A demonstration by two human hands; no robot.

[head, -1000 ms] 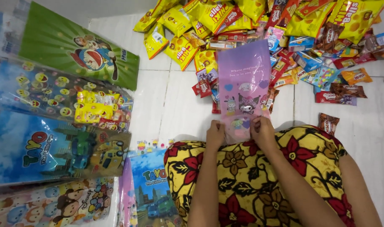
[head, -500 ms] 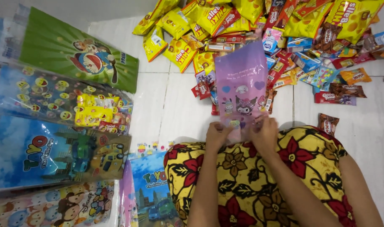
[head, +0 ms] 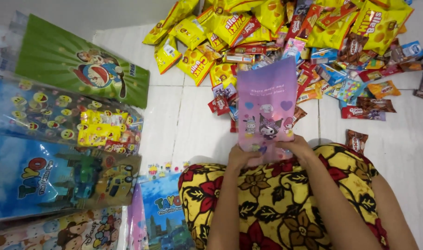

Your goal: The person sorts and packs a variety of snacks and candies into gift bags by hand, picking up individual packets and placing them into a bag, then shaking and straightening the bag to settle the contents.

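Hands meet at the near end of the purple cartoon-print bag (head: 267, 104). Your left hand (head: 239, 156) and right hand (head: 297, 146) each pinch a bottom corner, fingers clenched on the film, so the bag stands tilted up from your lap with its far end pointing away from the fingers. Two-corner hold keeps the thin plastic flat and stops it flopping. Beyond the fingertips, behind the bag, the snack pile (head: 313, 41) of yellow, red and brown packets lies on the white tile floor (head: 193, 125), one brown packet (head: 356, 140) loose just right of your right hand. Well left of your left hand, filled printed bags (head: 63, 125) lie overlapped flat, green one (head: 77, 60) farthest.
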